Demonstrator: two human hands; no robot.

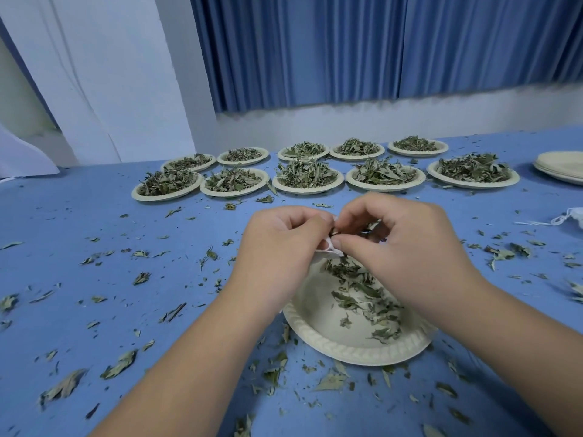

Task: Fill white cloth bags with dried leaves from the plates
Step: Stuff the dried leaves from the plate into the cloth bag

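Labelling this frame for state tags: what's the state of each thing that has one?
left hand, pinches bag
right hand, pinches bag mouth
bag, held over near plate, mostly hidden, fill unclear
near plate, partly emptied, some leaves left
far plates, ten, heaped with leaves
plate stack, empty
spare bag, lying at the right edge, cut off
table, strewn with leaf bits

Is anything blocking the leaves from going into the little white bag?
Nothing visible is. The left hand holds the white bag over the near plate, and the right hand pinches leaves right at its mouth.
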